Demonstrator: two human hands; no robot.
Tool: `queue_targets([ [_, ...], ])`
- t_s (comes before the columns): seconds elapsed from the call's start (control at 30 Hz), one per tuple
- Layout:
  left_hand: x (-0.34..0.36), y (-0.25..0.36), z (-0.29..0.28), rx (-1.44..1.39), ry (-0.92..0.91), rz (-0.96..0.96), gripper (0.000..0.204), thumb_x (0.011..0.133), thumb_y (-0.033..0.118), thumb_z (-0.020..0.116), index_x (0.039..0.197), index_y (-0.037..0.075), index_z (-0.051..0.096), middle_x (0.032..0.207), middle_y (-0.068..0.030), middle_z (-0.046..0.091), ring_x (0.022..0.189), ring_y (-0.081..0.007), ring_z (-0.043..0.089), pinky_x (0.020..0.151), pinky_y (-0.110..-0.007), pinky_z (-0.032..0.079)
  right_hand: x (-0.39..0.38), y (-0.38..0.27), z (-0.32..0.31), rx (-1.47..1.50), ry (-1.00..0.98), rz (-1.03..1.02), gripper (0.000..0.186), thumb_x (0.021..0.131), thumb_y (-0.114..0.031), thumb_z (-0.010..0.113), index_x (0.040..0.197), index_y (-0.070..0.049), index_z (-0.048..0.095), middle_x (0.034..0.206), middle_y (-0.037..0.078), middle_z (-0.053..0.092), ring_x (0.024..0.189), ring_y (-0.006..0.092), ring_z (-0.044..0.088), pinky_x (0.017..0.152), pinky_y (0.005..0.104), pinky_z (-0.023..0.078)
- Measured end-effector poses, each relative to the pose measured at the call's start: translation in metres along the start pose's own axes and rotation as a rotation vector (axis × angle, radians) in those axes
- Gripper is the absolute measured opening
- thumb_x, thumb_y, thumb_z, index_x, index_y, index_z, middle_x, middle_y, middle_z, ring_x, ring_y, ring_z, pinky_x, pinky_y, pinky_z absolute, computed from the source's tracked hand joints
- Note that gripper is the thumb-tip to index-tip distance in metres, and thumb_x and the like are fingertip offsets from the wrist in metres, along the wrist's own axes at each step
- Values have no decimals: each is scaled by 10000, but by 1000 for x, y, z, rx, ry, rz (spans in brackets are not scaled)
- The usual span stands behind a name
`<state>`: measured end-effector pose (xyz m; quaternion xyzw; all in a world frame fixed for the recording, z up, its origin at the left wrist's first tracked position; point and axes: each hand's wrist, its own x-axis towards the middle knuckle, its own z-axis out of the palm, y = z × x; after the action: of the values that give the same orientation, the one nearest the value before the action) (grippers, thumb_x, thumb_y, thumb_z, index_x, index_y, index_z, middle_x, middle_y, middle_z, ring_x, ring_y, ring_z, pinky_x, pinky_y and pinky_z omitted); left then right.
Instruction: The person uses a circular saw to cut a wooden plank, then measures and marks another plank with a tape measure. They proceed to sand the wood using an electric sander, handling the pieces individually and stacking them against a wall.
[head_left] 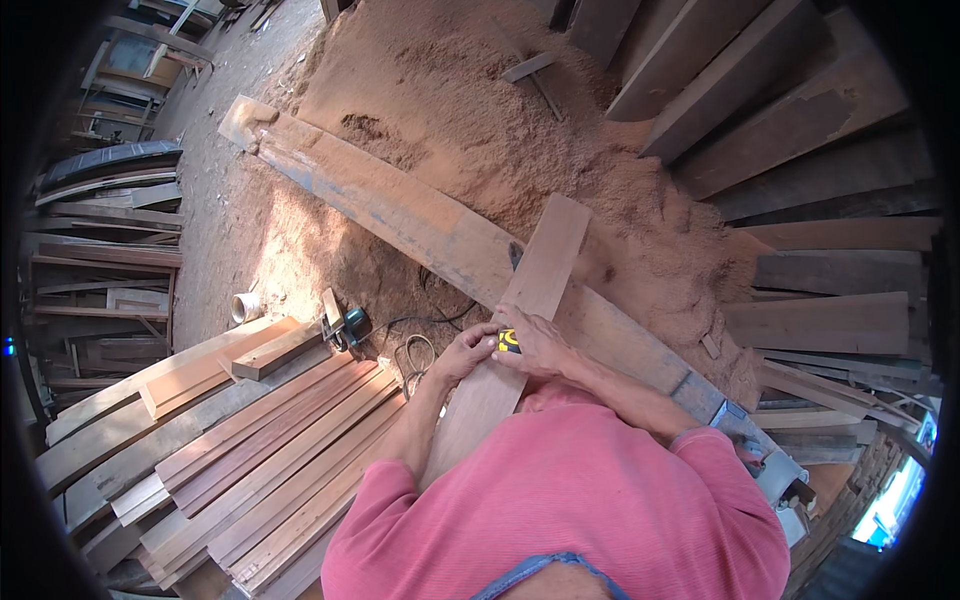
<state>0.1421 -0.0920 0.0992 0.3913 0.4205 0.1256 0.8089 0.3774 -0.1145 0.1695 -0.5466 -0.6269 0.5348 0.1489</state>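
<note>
A pale reddish wooden board [551, 250] lies across a long, worn plank [410, 215] and runs back under my pink-sleeved arms. Over the board, my right hand [538, 343] is closed around a small yellow-and-black tape measure [508, 341]. My left hand [466, 353] meets it from the left, its fingers pinched at the tape's near side. Whether any blade is drawn out, I cannot tell. A dark clamp-like piece [515, 255] sits at the board's left edge, partly hidden.
Sawdust [430, 90] is heaped beyond the plank, with a wooden T-shaped piece [530, 70] on it. A green power tool [350, 328] with a cord rests by stacked boards [290, 430] at left. Leaning planks [780, 110] crowd the right. A white pot [245, 307] stands left.
</note>
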Motion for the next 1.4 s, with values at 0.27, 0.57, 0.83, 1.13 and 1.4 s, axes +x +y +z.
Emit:
queue_targets([
  [0.27, -1, -6, -3, 138, 68, 9, 173, 974, 235, 733, 938, 108, 620, 912, 65, 606, 904, -58, 513, 846, -248, 426, -43, 22, -27, -159, -200, 48, 676, 873, -313, 655, 1479, -76, 474, 1354, 264, 583, 1247, 445, 561, 1052, 522, 444],
  [0.57, -2, 11, 1, 23, 23, -21, 817, 986, 219, 674, 1647, 63, 220, 1587, -105, 431, 1393, -186, 469, 1158, -343, 359, -72, 89, -60, -70, 91, 171, 477, 907, -294, 595, 1314, -46, 605, 1144, 252, 680, 1119, 404, 640, 978, 483, 487],
  [0.83, 1, 16, 6, 35, 33, -81, 870, 984, 162, 666, 1666, 90, 130, 1615, -122, 404, 1411, -192, 455, 1151, -335, 363, -48, 66, -51, -33, 36, 308, 486, 917, -298, 597, 1342, -62, 597, 1160, 233, 693, 1143, 392, 646, 977, 485, 490],
  [1.13, 7, 10, -7, 72, 54, -62, 785, 1017, 73, 582, 1671, 176, 159, 1621, -56, 392, 1389, -136, 429, 1151, -281, 328, -47, 61, -43, 73, -24, 333, 504, 927, -317, 609, 1365, -68, 592, 1143, 209, 710, 1114, 380, 666, 975, 481, 497],
  [1.4, 10, 15, 1, 74, 40, -79, 776, 1011, 57, 560, 1671, 198, 177, 1588, -66, 430, 1385, -141, 430, 1152, -277, 319, -52, 72, -38, 68, 25, 293, 529, 879, -318, 604, 1322, -29, 615, 1155, 248, 689, 1112, 393, 655, 976, 472, 493],
])
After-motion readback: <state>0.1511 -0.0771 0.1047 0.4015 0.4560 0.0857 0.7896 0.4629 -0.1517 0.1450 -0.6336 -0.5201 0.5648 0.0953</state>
